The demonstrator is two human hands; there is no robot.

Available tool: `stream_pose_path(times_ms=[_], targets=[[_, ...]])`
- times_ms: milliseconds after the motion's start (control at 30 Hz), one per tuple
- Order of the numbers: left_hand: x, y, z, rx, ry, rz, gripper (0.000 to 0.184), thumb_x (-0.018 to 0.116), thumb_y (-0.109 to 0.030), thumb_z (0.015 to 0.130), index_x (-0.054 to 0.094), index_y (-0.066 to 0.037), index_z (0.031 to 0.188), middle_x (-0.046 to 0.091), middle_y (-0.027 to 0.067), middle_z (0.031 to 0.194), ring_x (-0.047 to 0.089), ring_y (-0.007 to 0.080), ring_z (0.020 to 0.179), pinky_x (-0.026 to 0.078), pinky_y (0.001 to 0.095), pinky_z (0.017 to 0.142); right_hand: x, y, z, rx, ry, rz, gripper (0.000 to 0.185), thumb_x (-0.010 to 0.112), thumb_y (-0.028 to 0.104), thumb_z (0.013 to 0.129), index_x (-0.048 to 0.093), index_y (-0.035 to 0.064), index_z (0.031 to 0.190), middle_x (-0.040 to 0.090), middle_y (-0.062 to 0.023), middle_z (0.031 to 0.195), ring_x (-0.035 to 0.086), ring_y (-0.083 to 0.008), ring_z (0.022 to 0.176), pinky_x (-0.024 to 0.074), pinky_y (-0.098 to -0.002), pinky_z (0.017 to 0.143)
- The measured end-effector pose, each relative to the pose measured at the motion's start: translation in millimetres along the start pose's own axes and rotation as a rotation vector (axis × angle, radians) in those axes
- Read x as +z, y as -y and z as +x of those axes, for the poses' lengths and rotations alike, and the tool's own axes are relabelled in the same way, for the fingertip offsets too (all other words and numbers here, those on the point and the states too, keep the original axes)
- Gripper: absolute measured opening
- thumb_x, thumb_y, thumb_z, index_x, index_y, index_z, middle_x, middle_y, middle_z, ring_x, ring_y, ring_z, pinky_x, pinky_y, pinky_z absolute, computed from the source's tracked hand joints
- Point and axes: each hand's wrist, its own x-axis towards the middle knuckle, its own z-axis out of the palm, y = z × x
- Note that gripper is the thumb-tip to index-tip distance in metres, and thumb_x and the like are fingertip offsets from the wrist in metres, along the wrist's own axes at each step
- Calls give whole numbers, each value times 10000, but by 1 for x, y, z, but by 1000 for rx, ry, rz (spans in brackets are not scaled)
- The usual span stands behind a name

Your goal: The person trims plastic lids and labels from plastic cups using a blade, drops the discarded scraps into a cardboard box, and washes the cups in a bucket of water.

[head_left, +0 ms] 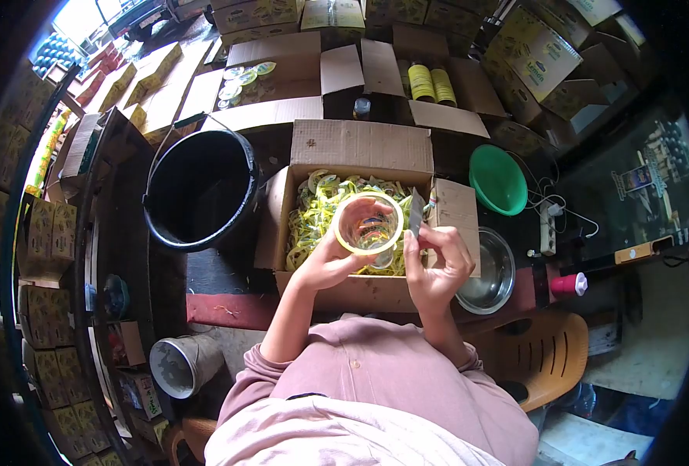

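Observation:
My left hand [325, 264] is wrapped round a clear plastic cup [347, 227] with a yellow rim, its open mouth facing me. Between the thumb and fingers of my right hand [440, 262] is a flat grey blade [416, 211], pointing up beside the cup and apart from its rim. Its handle, if any, is hidden in my fist. Both hands are above an open cardboard box [364, 145] filled with yellow-green plastic scraps [313, 210].
A black bucket [154, 203] stands left of the box. On the right are a green basin [498, 180], a metal bowl [507, 272], a power strip [547, 229] and a pink thread spool [565, 286]. Behind stand cartons with clear cups [239, 78] and yellow cup stacks [422, 81].

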Motion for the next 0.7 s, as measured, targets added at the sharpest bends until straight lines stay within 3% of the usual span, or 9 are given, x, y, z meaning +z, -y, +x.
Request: stream_pose_path(times_ms=[700], targets=[[-8, 4, -4, -87, 48, 72, 683, 654, -70, 657, 320, -29, 1251, 423, 93, 1184, 409, 188, 1127, 305, 333, 980, 0, -5, 0, 17, 69, 22, 171, 645, -82, 629, 626, -7, 782, 577, -78, 653, 571, -133, 535, 443, -238, 506]])
